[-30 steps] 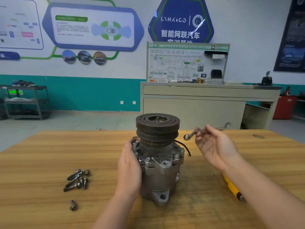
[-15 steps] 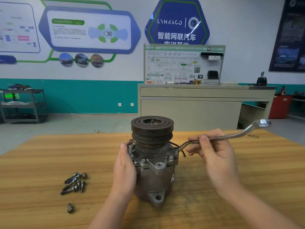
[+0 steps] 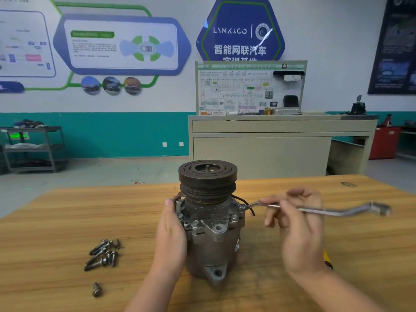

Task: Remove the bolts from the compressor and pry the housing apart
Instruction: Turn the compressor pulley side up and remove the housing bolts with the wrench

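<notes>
A grey compressor point(image 3: 212, 242) stands upright on the wooden table point(image 3: 56, 221), its dark pulley point(image 3: 207, 179) on top. My left hand point(image 3: 172, 235) grips the housing's left side. My right hand point(image 3: 297, 228) holds a silver ring wrench point(image 3: 315, 210) by its shaft. The wrench's near ring sits on a bolt point(image 3: 242, 207) at the flange's right edge, and its far end points right. More bolts show along the flange front. Several removed bolts point(image 3: 103, 254) lie left of the compressor, with one more bolt point(image 3: 96, 289) nearer to me.
A yellow-handled tool point(image 3: 327, 258) lies on the table, mostly hidden behind my right wrist. A black wire point(image 3: 247, 204) loops off the compressor's right side. Beyond the table stand a beige cabinet point(image 3: 281, 152) and a metal shelf cart point(image 3: 33, 149).
My right hand brought the wrench down from mid-air, set its ring on the right flange bolt and swung the handle lower. My left hand stays on the housing.
</notes>
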A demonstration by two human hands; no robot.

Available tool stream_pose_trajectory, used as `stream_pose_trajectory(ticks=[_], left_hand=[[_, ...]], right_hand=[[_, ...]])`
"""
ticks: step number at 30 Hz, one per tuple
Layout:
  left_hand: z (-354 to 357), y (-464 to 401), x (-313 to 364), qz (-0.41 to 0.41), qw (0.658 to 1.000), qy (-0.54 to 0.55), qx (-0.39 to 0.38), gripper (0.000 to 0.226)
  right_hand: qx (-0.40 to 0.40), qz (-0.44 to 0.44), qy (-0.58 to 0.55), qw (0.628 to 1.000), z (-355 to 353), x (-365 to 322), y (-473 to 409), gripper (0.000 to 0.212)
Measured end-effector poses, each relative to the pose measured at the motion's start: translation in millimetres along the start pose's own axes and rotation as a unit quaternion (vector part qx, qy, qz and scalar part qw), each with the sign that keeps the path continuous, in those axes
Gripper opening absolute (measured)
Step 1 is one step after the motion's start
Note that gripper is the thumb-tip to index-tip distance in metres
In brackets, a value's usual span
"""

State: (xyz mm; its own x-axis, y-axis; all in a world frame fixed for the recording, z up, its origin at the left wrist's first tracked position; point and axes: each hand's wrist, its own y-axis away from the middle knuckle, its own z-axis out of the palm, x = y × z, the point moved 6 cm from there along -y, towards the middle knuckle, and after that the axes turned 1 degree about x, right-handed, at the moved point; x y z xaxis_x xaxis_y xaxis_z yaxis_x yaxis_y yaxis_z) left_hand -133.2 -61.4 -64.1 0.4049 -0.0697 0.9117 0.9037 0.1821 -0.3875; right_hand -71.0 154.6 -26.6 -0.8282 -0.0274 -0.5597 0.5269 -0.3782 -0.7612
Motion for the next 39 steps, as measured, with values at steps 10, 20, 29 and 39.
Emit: stream_pose_trajectory(ticks=[10,20,29,39], left_hand=[[0,-2,-8,-0.029,0.998,0.039,0.037,0.048],[-2,-3,-11,-0.029,0.999,0.018,0.034,0.050],[-2,-4,-11,-0.050,0.997,0.038,0.038,0.048],[-2,-6,-12,-0.049,0.997,0.029,0.045,0.048]], right_hand=[[-0.013,0.457,-0.155,0.876,37,98,-58,0.007],[0.103,0.378,-0.280,0.876,9,63,-57,0.015],[-0.016,0.045,0.072,0.996,4,-11,-22,0.015],[-0.091,-0.147,0.192,0.966,27,-20,21,0.006]])
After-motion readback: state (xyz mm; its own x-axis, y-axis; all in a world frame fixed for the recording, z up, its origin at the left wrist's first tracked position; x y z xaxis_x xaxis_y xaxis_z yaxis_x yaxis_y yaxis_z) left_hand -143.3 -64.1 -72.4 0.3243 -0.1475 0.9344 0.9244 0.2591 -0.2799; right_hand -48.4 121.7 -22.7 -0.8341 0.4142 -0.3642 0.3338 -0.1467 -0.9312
